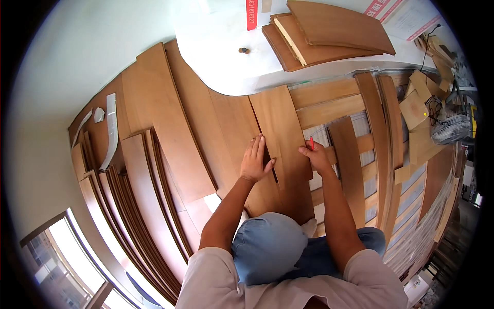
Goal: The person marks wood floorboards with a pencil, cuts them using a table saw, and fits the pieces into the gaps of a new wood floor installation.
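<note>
Pale shirt [288, 294]; hands [253, 162] at plank [280, 123]; board stack [143, 177] left, ledge [221, 56] ahead.

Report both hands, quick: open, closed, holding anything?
Left hand: open, laid on the brown planks, nothing visible in its grip.
Right hand: closed, holding a slim red tool.
</note>
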### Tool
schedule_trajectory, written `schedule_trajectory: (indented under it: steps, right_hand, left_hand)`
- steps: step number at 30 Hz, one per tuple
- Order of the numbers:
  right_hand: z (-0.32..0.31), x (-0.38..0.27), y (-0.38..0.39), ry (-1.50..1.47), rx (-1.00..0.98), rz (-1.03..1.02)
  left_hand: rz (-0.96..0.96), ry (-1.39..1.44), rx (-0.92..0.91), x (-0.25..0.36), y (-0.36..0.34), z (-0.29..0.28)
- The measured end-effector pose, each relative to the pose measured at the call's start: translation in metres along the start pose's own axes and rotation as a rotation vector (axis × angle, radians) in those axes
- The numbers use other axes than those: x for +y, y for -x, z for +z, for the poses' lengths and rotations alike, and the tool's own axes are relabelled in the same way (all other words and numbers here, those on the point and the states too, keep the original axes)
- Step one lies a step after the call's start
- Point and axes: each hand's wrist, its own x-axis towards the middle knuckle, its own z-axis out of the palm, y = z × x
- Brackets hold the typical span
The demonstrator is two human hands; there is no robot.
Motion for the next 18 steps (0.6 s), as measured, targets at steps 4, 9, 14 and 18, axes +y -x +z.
schedule_trajectory:
  steps: [4,9,14,18]
  right_hand:
    - [-0.026,-0.028,0.053,-0.186,0.036,-0.016]
    - [-0.031,-0.103,0.154,-0.206,0.097,-0.013]
    - [-0.076,-0.221,0.329,-0.254,0.331,-0.049]
    - [-0.108,-0.282,0.468,-0.319,0.486,-0.061]
  left_hand:
    - [-0.317,0.523,-0.311,0.089,-0.029,-0.063]
    - [-0.657,0.843,-0.582,0.178,-0.069,-0.166]
    - [-0.438,0.833,-0.642,0.338,-0.081,-0.238]
    - [-0.372,0.869,-0.767,0.47,-0.068,-0.303]
